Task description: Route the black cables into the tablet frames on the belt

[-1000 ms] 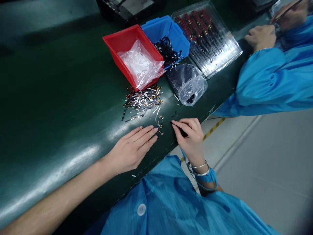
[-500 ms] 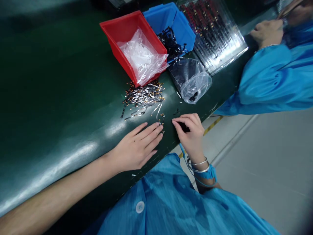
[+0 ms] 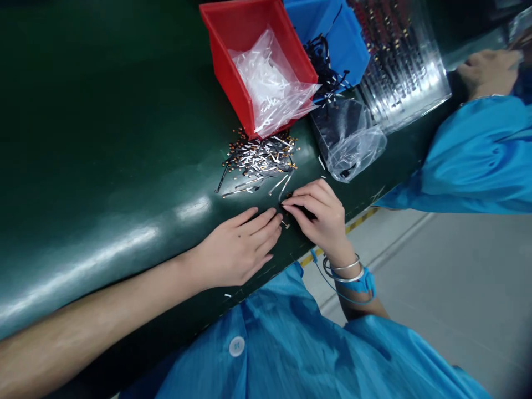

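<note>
My left hand (image 3: pixel 241 246) lies flat on the green table, palm down, its fingers stretched out. Just past its fingertips sits a small flat part with a gold-coloured end (image 3: pixel 285 224). My right hand (image 3: pixel 318 213) is pinched, thumb against fingertips, close to the left fingertips; what the pinch holds, if anything, is too small to make out. A thin strip (image 3: pixel 283 187) reaches from under the right fingertips toward a pile of small black-and-white cable parts (image 3: pixel 261 158) with copper-coloured ends.
Behind the pile stands a red bin (image 3: pixel 226 72) with a bag of small white pieces (image 3: pixel 268 83). Beside it are a blue bin (image 3: pixel 353 47) of black cables, a clear plastic bag (image 3: pixel 359 152) and a clear tray (image 3: pixel 415 105). A co-worker's blue sleeve (image 3: pixel 477 149) is at right.
My right hand has moved left, and its pinched fingertips are now at the small parts by my left hand. My left hand stays flat. The whole view has shifted slightly.
</note>
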The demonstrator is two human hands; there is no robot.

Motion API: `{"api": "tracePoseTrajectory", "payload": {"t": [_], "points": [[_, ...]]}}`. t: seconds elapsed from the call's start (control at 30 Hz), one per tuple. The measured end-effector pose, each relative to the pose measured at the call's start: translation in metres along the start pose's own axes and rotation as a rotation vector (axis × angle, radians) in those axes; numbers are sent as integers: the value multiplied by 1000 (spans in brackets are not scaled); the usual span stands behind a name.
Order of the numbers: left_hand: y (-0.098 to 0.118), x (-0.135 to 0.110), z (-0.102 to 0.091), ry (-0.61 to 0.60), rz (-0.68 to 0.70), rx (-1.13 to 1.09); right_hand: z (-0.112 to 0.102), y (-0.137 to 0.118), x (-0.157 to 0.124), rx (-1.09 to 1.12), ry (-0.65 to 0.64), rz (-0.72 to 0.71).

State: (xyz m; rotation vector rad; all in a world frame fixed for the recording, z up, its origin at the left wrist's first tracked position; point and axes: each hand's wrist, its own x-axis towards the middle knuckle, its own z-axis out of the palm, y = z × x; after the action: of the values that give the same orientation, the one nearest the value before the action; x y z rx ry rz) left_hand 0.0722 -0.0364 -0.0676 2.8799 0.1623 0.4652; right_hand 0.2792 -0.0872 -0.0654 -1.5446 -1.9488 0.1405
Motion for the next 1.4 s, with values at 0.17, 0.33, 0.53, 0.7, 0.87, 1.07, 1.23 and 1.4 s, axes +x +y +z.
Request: {"api": "tracePoseTrajectory", "payload": {"t": [0.17, 0.33, 0.53, 0.7, 0.87, 1.07, 1.23, 1.4], "points": [[-1, 0, 0, -14, -19, -71, 0, 1, -2, -59, -26, -25], [-1, 0, 0, -7, -29, -53, -4, 4, -12, -147, -3, -153], [-2, -1, 0, -35, -43, -72, -8, 4, -24, -241, -20, -144], [-4, 3, -1, -116, -91, -76, -7, 1, -28, -266, -9, -135], [-3, 4, 0, -123, -143, -7, -5, -2, -29, -231, 16, -109], [-1, 0, 1, -16, -106, 26, -3, -7, -29, -181, 28, -48], [-1, -1, 1, -32, -31, 2, -5, -12, -31, -114, 193, 91], [-1, 1, 3, -100, 13, -3, -9, -3, -36, -265, 324, 261]]}}
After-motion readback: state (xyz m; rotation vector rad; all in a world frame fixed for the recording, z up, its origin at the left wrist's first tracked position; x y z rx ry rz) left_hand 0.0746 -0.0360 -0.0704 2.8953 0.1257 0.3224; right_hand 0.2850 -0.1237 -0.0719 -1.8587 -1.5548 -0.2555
